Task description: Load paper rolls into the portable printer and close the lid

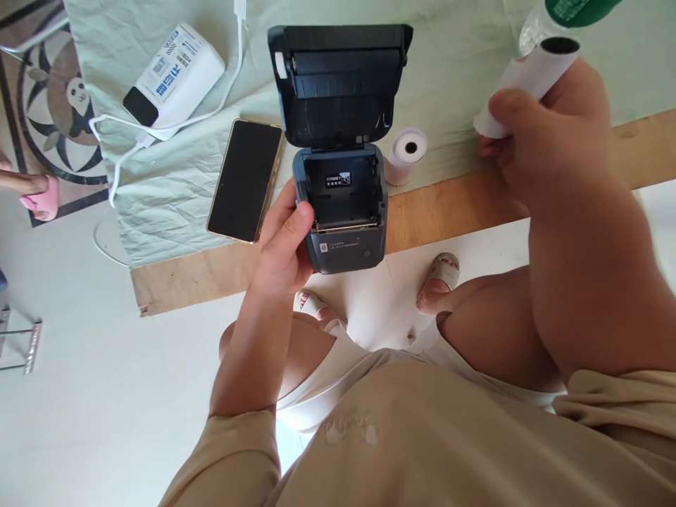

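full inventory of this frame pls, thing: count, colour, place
printer: 1, dark grey, lid open, compartment empty, table edge
paper roll: 1, white, in right hand
second paper roll: 1, white, right of printer
phone: 1, black, left of printer
power bank: 1, white, cable attached, upper left
cloth: 1, pale green, over the table
bottle: 1, clear, green label, top right
left hand: grips printer's left side
right hand: holds paper roll

You have a dark phone (244, 180) lying face up on the pale green cloth (174, 190), just beside a white power bank (175, 74) with its white cable (158, 127). A second small paper roll (405, 155) stands at the cloth's edge on the wooden board (448, 204).
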A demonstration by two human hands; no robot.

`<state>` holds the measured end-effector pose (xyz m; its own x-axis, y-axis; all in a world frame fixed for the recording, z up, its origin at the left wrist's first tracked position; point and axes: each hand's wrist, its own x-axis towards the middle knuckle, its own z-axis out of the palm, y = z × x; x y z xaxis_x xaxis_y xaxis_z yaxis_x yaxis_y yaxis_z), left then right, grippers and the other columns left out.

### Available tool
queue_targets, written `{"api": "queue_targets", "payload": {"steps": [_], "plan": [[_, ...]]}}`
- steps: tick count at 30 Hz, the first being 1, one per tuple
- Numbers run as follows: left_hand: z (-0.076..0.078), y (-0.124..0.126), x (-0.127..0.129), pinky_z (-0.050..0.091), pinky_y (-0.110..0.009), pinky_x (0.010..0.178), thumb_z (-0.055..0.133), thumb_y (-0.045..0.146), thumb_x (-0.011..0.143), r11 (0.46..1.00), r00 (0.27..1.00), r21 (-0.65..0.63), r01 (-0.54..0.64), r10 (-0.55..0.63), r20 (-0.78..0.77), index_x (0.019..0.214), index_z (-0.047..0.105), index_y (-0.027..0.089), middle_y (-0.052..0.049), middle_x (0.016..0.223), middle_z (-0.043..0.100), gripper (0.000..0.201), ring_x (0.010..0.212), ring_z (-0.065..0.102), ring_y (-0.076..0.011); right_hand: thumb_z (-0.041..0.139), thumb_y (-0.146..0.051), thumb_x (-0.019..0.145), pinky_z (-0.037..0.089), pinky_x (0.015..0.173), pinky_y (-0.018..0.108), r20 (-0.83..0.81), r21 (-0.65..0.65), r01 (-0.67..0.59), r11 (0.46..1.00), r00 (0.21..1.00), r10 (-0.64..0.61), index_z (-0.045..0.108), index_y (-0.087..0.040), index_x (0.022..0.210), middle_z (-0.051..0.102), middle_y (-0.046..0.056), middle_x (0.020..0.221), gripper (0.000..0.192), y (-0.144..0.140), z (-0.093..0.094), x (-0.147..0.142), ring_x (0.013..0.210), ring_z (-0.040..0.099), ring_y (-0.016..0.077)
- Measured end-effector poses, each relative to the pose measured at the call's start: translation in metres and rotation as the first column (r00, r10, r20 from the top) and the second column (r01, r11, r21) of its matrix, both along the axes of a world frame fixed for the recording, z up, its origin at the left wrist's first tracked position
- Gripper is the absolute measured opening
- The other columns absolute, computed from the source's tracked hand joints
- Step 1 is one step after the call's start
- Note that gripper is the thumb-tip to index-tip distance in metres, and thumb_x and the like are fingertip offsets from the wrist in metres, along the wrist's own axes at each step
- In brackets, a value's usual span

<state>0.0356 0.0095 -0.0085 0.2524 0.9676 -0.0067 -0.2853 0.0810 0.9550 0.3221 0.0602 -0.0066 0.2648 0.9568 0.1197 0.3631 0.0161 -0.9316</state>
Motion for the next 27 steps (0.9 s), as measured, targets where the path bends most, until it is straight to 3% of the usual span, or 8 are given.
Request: {"api": "queue_targets", "payload": {"steps": [5, 10, 12, 15, 17, 20, 23, 27], "plan": [[-0.002, 0.001, 0.004, 0.058, -0.042, 0.102, 0.066, 0.058, 0.09, 0.999, 0.999, -0.003, -0.049, 0.049, 0.017, 0.103, 0.069, 0.023, -0.008, 0.116, 0.07, 0.037, 0.14, 0.051, -0.035, 0.068, -0.028, 0.076, 0.054, 0.083, 0.043, 0.468, 0.08, -0.048, 0.996, 0.884, 0.005, 0.063, -0.027, 0.099, 0.069, 0.005, 0.106, 0.024, -0.015, 0.008, -0.006, 0.094, 0.065, 0.0239], [-0.007, 0.001, 0.005, 0.056, -0.04, 0.105, 0.065, 0.057, 0.09, 0.997, 0.997, 0.029, -0.07, 0.069, 0.044, 0.103, 0.071, 0.022, -0.007, 0.113, 0.07, 0.038, 0.14, 0.051, -0.0343, 0.071, -0.032, 0.077, 0.051, 0.1, 0.051, 0.608, -0.037, -0.105, 0.994, 0.787, 0.106, 0.057, -0.029, 0.127, 0.069, 0.003, 0.119, 0.052, -0.019, 0.011, -0.002, 0.11, 0.066, 0.0289], [-0.007, 0.001, 0.005, 0.054, -0.04, 0.108, 0.065, 0.056, 0.091, 0.998, 0.997, 0.029, -0.05, 0.049, 0.051, 0.109, 0.07, 0.021, -0.008, 0.113, 0.071, 0.04, 0.141, 0.05, -0.0341, 0.07, -0.032, 0.077, 0.049, 0.103, 0.052, 0.611, 0.148, -0.139, 0.979, 0.792, 0.021, 0.055, -0.025, 0.131, 0.066, 0.006, 0.124, 0.056, -0.023, 0.014, -0.004, 0.115, 0.065, 0.0305], [-0.007, 0.001, 0.003, 0.051, -0.041, 0.112, 0.065, 0.053, 0.092, 0.999, 0.997, 0.017, -0.035, 0.033, 0.071, 0.113, 0.069, 0.019, -0.007, 0.111, 0.072, 0.04, 0.139, 0.052, -0.0331, 0.058, -0.031, 0.088, 0.053, 0.093, 0.043, 0.547, 0.458, -0.197, 0.867, 0.831, -0.1, 0.06, -0.026, 0.12, 0.065, 0.005, 0.115, 0.032, -0.032, 0.017, -0.02, 0.104, 0.067, 0.0252], [-0.008, 0.001, 0.002, 0.05, -0.04, 0.112, 0.064, 0.051, 0.093, 0.999, 0.995, 0.018, -0.035, 0.033, 0.093, 0.114, 0.069, 0.019, -0.006, 0.112, 0.072, 0.038, 0.137, 0.054, -0.032, 0.054, -0.027, 0.089, 0.055, 0.081, 0.039, 0.532, 0.368, -0.295, 0.882, 0.845, 0.06, 0.055, -0.032, 0.123, 0.064, 0.004, 0.114, 0.035, -0.036, 0.014, -0.036, 0.098, 0.066, 0.0227], [-0.009, 0.003, 0.001, 0.05, -0.038, 0.111, 0.065, 0.049, 0.094, 0.999, 0.992, 0.04, -0.003, -0.002, 0.124, 0.116, 0.069, 0.017, -0.007, 0.117, 0.072, 0.039, 0.135, 0.056, -0.0312, 0.065, -0.023, 0.079, 0.058, 0.079, 0.04, 0.564, 0.24, -0.417, 0.877, 0.795, 0.223, 0.048, -0.029, 0.129, 0.058, 0.01, 0.126, 0.053, -0.034, 0.001, -0.058, 0.116, 0.06, 0.0284], [-0.01, 0.004, 0.0, 0.05, -0.038, 0.111, 0.066, 0.047, 0.093, 0.999, 0.99, 0.035, 0.025, -0.029, 0.136, 0.115, 0.068, 0.018, -0.006, 0.12, 0.071, 0.037, 0.137, 0.054, -0.0311, 0.063, -0.016, 0.08, 0.057, 0.077, 0.039, 0.528, 0.123, -0.37, 0.921, 0.81, 0.255, 0.052, -0.028, 0.128, 0.057, 0.011, 0.124, 0.05, -0.029, -0.007, -0.071, 0.109, 0.062, 0.0259], [-0.011, 0.004, 0.001, 0.051, -0.038, 0.111, 0.063, 0.049, 0.095, 0.998, 0.988, 0.055, 0.027, -0.035, 0.148, 0.113, 0.069, 0.02, -0.006, 0.117, 0.071, 0.035, 0.137, 0.054, -0.0299, 0.059, -0.01, 0.081, 0.054, 0.077, 0.036, 0.494, 0.132, -0.345, 0.929, 0.836, 0.24, 0.055, -0.029, 0.121, 0.061, 0.006, 0.111, 0.045, -0.026, -0.005, -0.074, 0.096, 0.063, 0.0214]]}}
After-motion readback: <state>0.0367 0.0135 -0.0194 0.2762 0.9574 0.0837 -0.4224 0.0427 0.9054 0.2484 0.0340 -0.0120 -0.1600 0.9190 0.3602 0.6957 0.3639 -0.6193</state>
